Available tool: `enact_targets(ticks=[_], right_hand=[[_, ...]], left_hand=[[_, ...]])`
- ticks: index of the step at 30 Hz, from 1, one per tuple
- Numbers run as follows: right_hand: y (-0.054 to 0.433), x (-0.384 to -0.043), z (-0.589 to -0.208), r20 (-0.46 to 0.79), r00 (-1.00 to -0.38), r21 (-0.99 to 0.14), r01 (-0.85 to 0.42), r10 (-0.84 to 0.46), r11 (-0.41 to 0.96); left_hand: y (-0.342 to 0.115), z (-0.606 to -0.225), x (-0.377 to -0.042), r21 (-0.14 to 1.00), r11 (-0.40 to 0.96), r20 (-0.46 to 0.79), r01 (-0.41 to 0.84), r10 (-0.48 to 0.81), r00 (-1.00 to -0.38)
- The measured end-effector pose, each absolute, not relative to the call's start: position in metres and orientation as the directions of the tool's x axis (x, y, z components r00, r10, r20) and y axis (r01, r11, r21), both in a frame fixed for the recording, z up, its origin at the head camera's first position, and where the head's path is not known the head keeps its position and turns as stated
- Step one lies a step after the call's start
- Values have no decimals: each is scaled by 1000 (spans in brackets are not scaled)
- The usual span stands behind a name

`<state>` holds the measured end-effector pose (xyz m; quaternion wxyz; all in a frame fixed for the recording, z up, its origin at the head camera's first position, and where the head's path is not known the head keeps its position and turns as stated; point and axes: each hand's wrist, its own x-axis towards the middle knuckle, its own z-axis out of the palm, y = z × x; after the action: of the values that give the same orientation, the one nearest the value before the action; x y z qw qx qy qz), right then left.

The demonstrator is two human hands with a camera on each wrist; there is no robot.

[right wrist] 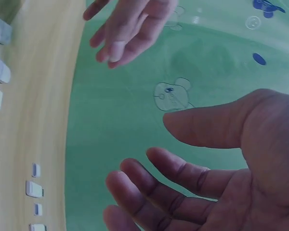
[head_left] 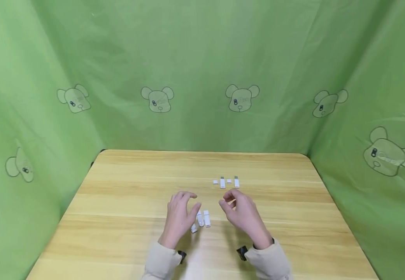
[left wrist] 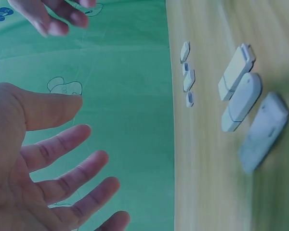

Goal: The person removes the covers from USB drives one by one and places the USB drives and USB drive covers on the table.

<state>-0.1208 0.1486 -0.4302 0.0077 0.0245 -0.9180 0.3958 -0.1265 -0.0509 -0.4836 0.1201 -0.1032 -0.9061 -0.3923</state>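
Note:
My left hand (head_left: 179, 216) hovers over the table with fingers loosely bent and nothing held. Close by on its right lie three white USB flash drives: one (head_left: 207, 219) on the right, a round-ended one (head_left: 200, 219) in the middle, and one (head_left: 193, 228) partly hidden by the hand. Across from it, my right hand (head_left: 242, 214) is also raised, its fingers slightly curved around empty air. Just beyond that hand are two flash drives (head_left: 222, 183) (head_left: 236, 182) with bare plugs pointing away. Small white caps (head_left: 215, 182) (head_left: 229, 181) lie at the left of each.
The wooden table (head_left: 135, 171) spreads beneath both hands. Green curtains (head_left: 202, 128) with printed bear heads stand around its back and sides. A dark strap piece (head_left: 242, 252) sits at the right wrist.

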Motion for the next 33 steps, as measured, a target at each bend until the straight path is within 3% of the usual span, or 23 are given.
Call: enact_targets(ticks=[12, 23, 33], right_hand=[[118, -138, -466, -54, -994, -603, -40, -91, 797], [110, -148, -494, -180, -983, -528, 76, -25, 846], [109, -149, -513, -220, -975, -531, 100, -23, 842]], left_hand=[[-56, -495, -100, 724, 649, 293, 233, 16, -956], [-53, -500, -96, 724, 651, 291, 228, 11, -957], [-52, -510, -95, 733, 637, 303, 239, 9, -953]])
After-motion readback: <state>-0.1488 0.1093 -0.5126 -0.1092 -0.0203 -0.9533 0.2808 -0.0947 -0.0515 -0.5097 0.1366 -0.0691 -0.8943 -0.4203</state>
